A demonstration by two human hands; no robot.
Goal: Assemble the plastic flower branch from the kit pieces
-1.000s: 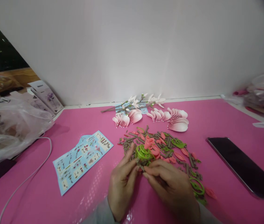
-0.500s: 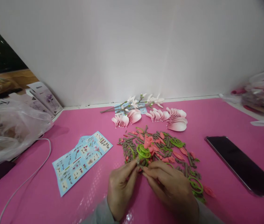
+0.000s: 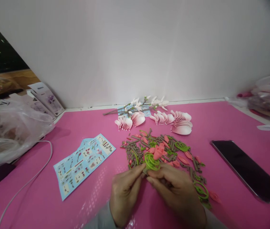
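My left hand [image 3: 126, 198] and my right hand [image 3: 173, 194] meet at the front of a heap of small plastic parts [image 3: 168, 149]. Their fingertips pinch the lower edge of a lime-green ring piece [image 3: 151, 162], and whatever lies under the fingers is hidden. The heap mixes brown twig pieces, salmon petals and more green rings. One green ring [image 3: 200, 190] lies just beyond my right hand. Behind the heap are a white blossom branch [image 3: 139, 106] and stacks of pale pink petals [image 3: 181, 128].
The work surface is a pink mat [image 3: 221, 124] against a white wall. A blue parts sheet [image 3: 83, 167] lies to the left, with a white cable [image 3: 27, 181] and a plastic bag [image 3: 10, 130] beyond it. A black phone [image 3: 249, 170] lies to the right.
The green ring has shifted down and to the right with my fingers. My hands have drawn slightly closer together, and the parts around them look unchanged.
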